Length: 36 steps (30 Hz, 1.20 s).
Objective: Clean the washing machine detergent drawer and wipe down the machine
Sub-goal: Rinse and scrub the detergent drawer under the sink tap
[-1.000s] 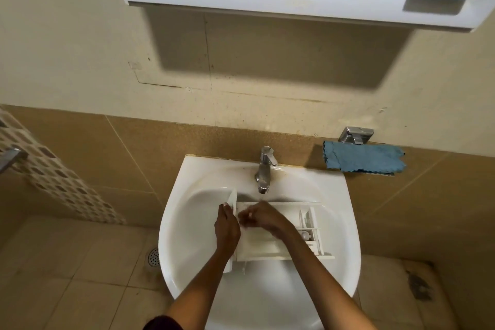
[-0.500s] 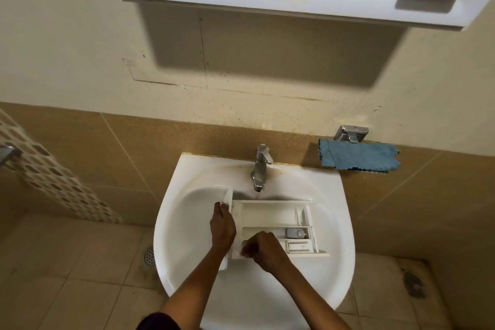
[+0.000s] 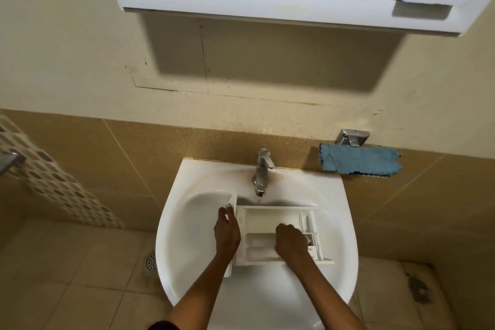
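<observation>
The white detergent drawer (image 3: 263,218) lies across the white sink basin (image 3: 192,222), under the tap (image 3: 262,172), from which a thin stream of water falls. My left hand (image 3: 227,232) grips the drawer's front panel at its left end. My right hand (image 3: 291,242) is inside the drawer's right-hand compartments with its fingers curled; whether it holds anything is hidden. A blue cloth (image 3: 360,160) hangs on the wall ledge to the right of the sink.
A chrome wall fitting (image 3: 352,137) sits above the cloth. A white mirror cabinet (image 3: 267,2) hangs overhead. A floor drain (image 3: 150,261) lies left of the sink, and a chrome handle (image 3: 9,160) sticks out at the far left.
My right hand has moved from the drawer's upper left, down to its front edge, then right into the small compartments. My left hand has kept its grip on the front panel.
</observation>
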{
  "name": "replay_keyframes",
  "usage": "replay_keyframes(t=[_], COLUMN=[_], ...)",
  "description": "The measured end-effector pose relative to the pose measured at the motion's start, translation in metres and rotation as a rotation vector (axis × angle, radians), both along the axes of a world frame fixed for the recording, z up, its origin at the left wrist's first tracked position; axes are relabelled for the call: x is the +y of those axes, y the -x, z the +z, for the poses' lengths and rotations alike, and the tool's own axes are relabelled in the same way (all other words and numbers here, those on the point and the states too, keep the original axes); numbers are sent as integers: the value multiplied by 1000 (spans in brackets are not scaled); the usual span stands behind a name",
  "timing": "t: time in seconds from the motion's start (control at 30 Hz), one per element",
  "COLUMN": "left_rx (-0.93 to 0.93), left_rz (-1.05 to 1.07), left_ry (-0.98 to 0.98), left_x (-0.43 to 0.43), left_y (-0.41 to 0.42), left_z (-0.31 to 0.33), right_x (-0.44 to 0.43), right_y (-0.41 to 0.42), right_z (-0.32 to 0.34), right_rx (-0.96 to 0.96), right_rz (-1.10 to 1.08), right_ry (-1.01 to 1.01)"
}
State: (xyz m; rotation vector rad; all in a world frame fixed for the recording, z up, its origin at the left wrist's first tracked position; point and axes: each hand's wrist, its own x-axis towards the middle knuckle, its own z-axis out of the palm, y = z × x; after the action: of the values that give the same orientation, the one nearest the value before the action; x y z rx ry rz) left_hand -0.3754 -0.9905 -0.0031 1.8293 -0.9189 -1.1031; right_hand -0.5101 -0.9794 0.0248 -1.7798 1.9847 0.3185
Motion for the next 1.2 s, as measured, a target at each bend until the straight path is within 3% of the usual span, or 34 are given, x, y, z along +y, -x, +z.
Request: replay_keyframes(t=[0.07, 0.2, 0.27, 0.4, 0.5, 0.6, 0.63, 0.77, 0.9, 1.07, 1.2], left_rx=[-8, -24, -22, -12, -10, -13, -12, -28, -33, -24, -18], left_rz=[0, 8, 3, -2, -6, -8, -6, 14, 19, 26, 14], left_ry=[11, 11, 11, 17, 18, 13, 10, 10, -1, 14, 3], left_x=[0, -1, 1, 1, -1, -2, -2, -3, -1, -2, -2], left_y=[0, 1, 0, 0, 0, 0, 0, -2, 0, -1, -1], left_z=[1, 2, 2, 1, -1, -3, -3, -5, -4, -5, -3], right_x=[-14, -41, -53, -66, -72, -72, -71, -63, -69, -46, -48], right_y=[5, -4, -11, -18, -22, -22, -21, -29, -39, -55, -52], right_z=[5, 11, 9, 7, 9, 8, 8, 17, 5, -7, -21], right_rx=[-378, -1442, -1695, -1849, -1838, -1877, -1814, -1261, -1010, -525, -441], right_rz=[-252, -1008, -1198, -1270, -1271, -1281, -1201, -622, -537, -4, -93], right_ry=[13, -63, -136, -159, -130, -224, -293, -436, -103, 164, 335])
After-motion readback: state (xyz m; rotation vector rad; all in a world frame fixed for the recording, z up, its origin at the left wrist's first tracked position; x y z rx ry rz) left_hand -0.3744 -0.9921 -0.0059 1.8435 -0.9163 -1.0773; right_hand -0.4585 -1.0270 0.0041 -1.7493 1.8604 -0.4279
